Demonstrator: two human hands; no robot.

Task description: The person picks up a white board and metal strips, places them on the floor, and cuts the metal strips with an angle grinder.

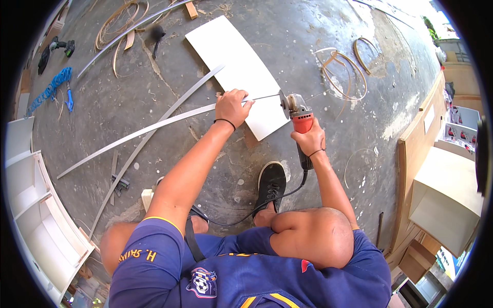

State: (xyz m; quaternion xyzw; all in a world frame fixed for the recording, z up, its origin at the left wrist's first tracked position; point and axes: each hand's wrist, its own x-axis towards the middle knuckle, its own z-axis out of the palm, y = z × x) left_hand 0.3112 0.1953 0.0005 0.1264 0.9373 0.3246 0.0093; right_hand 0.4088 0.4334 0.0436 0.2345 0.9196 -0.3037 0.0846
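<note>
My right hand point(310, 137) is wrapped round the body of a red and black angle grinder point(303, 120), its metal head and disc pointing left. With my left hand point(232, 109) I grip a long, thin pale metal strip point(149, 124) and press it over a white board point(241, 59) on the floor. The strip's right end reaches the grinder's disc; whether the two touch I cannot tell. A second long strip point(169, 110) crosses under the first, its upper end lying on the board. From the grinder, a black cord point(280, 197) runs between my legs.
Coiled edging strips point(345, 77) lie on the grey concrete floor at right, with more point(115, 28) at far left. A drill point(61, 47), blue rope point(56, 84) and a clamp point(121, 184) lie on the left. White cabinets point(49, 220) and a wooden panel point(418, 159) stand at the sides.
</note>
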